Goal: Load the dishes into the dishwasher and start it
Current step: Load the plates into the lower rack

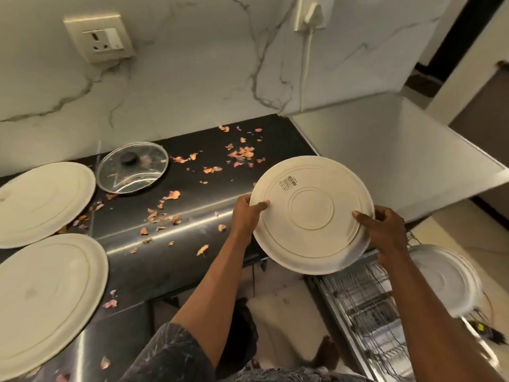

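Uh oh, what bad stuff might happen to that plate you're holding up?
The held plate is gripped only at its rim by the left hand and right hand, past the counter edge, so it might slip and break. Lowered carelessly, it may knock the second plate in the dishwasher rack. Loose peels on the counter could cling to dishes.

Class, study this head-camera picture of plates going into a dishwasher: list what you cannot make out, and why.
1. The held plate: only its underside shows; the top face is turned away.
2. The label on it: print too small to read.
3. The racked plate: blurred, so its seating in the rack is unclear.
4. The far counter plate and near counter plate: cut off by the left edge.
5. The left hand and right hand: fingers behind the held plate are hidden.
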A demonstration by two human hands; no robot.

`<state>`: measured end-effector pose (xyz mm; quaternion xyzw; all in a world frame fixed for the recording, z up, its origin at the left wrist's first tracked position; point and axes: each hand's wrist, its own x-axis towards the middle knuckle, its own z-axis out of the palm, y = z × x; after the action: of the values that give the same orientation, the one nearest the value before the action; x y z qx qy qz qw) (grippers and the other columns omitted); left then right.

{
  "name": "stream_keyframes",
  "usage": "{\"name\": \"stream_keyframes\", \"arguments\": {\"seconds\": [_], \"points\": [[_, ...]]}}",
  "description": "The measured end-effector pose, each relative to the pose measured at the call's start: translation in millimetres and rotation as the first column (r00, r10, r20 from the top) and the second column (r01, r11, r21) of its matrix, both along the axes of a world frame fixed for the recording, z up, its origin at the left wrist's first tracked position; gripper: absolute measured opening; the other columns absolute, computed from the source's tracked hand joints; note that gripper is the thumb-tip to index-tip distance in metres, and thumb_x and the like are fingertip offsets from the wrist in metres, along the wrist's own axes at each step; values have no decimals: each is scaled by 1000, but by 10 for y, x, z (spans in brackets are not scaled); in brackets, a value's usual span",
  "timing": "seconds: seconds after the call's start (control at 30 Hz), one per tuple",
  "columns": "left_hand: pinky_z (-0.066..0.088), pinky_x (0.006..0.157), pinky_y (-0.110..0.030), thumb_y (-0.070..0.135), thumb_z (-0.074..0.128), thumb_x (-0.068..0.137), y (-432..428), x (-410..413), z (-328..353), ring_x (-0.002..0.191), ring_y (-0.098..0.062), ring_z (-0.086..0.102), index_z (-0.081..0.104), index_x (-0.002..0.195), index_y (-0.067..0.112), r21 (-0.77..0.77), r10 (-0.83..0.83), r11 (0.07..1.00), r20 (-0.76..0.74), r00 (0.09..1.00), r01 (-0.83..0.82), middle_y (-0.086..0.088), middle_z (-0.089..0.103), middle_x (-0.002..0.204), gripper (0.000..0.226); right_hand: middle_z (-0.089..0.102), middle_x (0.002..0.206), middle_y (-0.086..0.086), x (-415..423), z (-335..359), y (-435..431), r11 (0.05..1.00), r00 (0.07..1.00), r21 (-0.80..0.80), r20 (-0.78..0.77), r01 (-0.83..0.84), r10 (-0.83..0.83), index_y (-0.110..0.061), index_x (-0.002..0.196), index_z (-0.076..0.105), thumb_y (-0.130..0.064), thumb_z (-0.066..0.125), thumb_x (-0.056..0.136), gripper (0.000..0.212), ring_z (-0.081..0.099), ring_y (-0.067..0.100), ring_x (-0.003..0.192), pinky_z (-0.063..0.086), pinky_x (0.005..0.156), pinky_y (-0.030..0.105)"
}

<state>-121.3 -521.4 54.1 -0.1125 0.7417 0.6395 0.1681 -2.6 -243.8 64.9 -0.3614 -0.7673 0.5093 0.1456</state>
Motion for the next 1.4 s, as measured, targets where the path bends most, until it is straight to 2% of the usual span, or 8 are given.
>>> {"name": "stream_keyframes", "arguments": {"seconds": [0.13,0.23,0.37,0.5,0.63,0.73,1.2,1.4], "points": [[55,91,-51,29,77,82,574,158,33,98,-24,66,62,117,17,-49,-114,992,-1,993,114,1,69,110,40,71,110,13,497,-79,433,996,997,-37,-12,77,-78,-3,119,68,-29,84,80,49,65,30,97,47,71,32],[56,90,-53,37,78,78,1063,285,-45,98,-25,66,61,119,19,-125,-184,975,-13,983,181,0,69,111,48,73,110,9,870,-173,795,987,989,-58,-6,148,-149,-10,120,69,-50,85,69,67,68,30,99,56,80,42],[56,88,-52,46,75,72,1751,581,-134,97,-23,67,59,119,19,-197,-289,941,-47,956,275,1,69,108,56,74,103,4,1377,-334,1377,971,972,-55,-5,235,-235,-14,114,69,-52,84,66,64,69,28,96,56,89,50],[52,92,-45,38,75,81,2441,972,-174,103,-25,63,56,126,12,-262,-350,910,-71,934,321,1,65,111,56,66,98,5,1815,-339,1877,948,950,-65,12,311,-311,-4,117,66,-27,84,81,47,63,25,94,48,82,35],[47,95,-43,31,74,87,2975,1314,-335,111,-30,58,52,131,8,-319,-405,873,-54,913,368,-5,60,117,55,62,100,4,2219,-510,2294,935,938,-72,63,346,-342,-4,121,63,-29,83,82,50,58,21,93,41,77,28],[49,93,-44,41,73,84,3274,1516,-529,111,-31,60,55,132,14,-412,-488,803,-41,872,430,-7,65,120,57,65,99,4,2526,-678,2530,914,917,-96,100,394,-385,-4,116,66,-28,83,81,46,62,25,93,40,66,27],[49,80,-39,30,81,82,4061,2074,-1470,98,-26,60,54,122,7,-468,-705,494,277,652,733,-6,62,111,54,69,111,11,3630,-1664,2588,762,750,-147,369,631,-549,-7,122,65,-28,83,79,51,64,33,103,54,88,46],[54,85,-41,24,84,79,4373,2035,-2217,94,-27,64,57,115,5,-473,-728,350,407,553,809,-8,67,103,49,65,115,12,3727,-2288,2590,674,638,-158,531,721,-557,-8,128,62,-32,81,82,56,60,30,104,47,87,38]]}}
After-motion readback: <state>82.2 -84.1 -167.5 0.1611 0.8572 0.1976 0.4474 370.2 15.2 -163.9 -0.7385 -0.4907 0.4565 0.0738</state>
